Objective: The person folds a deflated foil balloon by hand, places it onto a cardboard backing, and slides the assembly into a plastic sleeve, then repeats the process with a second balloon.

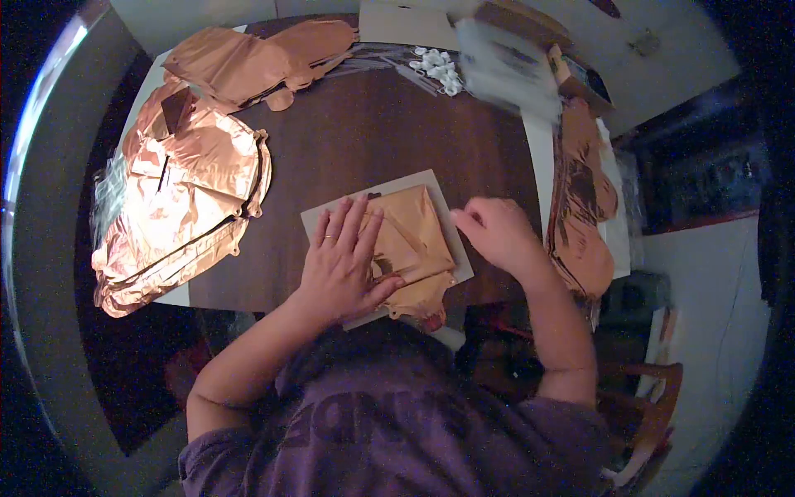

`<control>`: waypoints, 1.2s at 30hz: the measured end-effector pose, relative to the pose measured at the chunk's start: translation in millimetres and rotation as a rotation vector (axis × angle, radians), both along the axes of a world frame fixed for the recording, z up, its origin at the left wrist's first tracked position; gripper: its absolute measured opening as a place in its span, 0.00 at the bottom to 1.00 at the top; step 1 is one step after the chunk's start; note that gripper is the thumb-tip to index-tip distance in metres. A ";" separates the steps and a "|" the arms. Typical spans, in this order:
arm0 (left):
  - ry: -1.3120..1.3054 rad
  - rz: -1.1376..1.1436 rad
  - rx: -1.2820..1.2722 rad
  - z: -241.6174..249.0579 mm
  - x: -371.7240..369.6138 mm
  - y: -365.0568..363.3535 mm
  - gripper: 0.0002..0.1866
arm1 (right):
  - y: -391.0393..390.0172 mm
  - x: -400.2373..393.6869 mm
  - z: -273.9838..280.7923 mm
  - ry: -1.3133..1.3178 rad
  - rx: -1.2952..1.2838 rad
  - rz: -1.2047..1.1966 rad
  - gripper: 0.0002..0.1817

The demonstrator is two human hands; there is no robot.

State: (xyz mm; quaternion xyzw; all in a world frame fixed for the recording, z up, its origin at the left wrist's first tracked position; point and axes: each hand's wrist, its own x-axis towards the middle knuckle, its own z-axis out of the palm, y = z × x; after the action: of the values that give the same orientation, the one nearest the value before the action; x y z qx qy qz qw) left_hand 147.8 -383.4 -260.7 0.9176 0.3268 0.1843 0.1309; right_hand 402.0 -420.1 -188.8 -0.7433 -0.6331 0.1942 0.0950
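Note:
A folded copper-coloured foil piece (406, 236) lies on a pale square card (454, 240) at the table's front edge. Flat on its left part rests my left hand (346, 257), fingers spread and a ring on one finger. The foil's lower end sticks out past the card toward my body. My right hand (497, 232) is raised just right of the card, apart from the foil, with its fingers curled in. Whether anything is between those fingers is too small to tell.
Shiny foil pieces (190, 190) pile up at the left, with more foil (257, 62) at the back left. White tied bits (439, 69) and clear strips lie at the back. Blurred clear plastic (509, 70) is at the back right. Another foil stack (580, 207) lines the right edge.

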 end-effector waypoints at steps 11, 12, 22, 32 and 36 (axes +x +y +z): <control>-0.015 0.005 -0.038 6.0 1.5 1.9 0.50 | -40.8 -4.8 -2.4 0.730 -0.434 -0.354 0.16; -0.012 0.007 -0.039 6.4 1.1 2.2 0.49 | -40.9 -4.8 -3.7 0.813 -0.438 -0.397 0.15; 0.005 -0.001 -0.065 6.3 0.7 2.3 0.50 | -43.3 -11.7 -21.9 0.957 -0.148 -0.473 0.12; -0.056 0.000 -0.034 6.8 1.2 2.4 0.49 | -16.3 -20.6 -29.7 0.859 -0.069 -0.380 0.16; -0.039 -0.003 -0.024 7.8 0.3 2.3 0.49 | -10.9 -22.9 -29.9 0.860 -0.049 -0.434 0.19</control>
State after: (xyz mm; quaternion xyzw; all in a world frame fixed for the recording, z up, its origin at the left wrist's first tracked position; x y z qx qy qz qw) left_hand 148.1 -381.1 -253.0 0.9127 0.3252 0.1979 0.1486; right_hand 379.2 -431.1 -218.8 -0.7127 -0.3617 0.4746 0.3688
